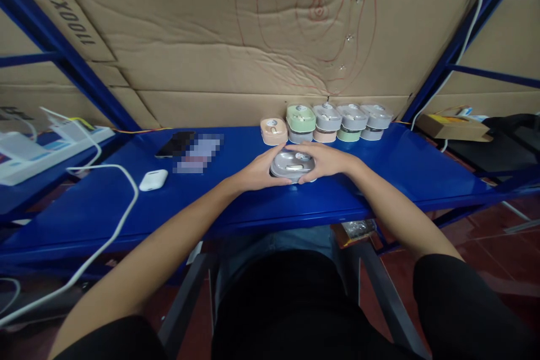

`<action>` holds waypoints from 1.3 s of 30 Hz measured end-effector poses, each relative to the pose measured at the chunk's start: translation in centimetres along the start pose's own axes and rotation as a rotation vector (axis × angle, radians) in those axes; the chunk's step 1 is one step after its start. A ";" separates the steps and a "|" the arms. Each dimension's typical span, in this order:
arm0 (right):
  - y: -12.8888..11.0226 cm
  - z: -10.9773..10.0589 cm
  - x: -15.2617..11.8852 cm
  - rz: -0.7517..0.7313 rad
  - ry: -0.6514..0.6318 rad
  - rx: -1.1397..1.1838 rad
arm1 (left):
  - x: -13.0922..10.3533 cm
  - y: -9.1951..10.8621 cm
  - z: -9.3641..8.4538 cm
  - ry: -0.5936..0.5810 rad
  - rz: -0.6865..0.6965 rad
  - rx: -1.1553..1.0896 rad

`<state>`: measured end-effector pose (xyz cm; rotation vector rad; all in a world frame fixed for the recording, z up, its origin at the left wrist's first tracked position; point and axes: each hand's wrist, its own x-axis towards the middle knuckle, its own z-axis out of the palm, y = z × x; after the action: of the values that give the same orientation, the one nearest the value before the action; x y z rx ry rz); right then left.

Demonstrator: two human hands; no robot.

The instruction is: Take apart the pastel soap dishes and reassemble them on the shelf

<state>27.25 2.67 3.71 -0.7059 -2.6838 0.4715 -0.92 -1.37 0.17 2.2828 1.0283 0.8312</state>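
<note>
Between my two hands is a grey plastic box with a clear domed lid [293,164], at the front middle of the blue table. My left hand [259,171] curves round its left side, thumb along the near edge. Round the right side wraps my right hand [327,160], its fingers reaching over the far edge. A label and a light clip show on the lid. Just behind, a single peach box [274,131] stands by itself. To its right, similar boxes in green [301,117], grey [328,117] and peach are stacked two high in a row.
On the left of the blue table [202,202] lie a white earphone case [153,180], a dark phone [175,144] and a blurred-out item. A white cable [126,208] crosses the left side. Cardboard [189,67] walls the back, between blue posts. An open carton [453,126] sits at right.
</note>
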 end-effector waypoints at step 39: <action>9.6 -7.1 -2.6 0.628 1.321 -0.303 | 10.5 -0.6 -4.7 0.738 -0.542 0.301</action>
<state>36.13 10.83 5.69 -1.3241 -1.2608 -0.2564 1.07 8.09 6.37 1.7480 2.0939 1.3692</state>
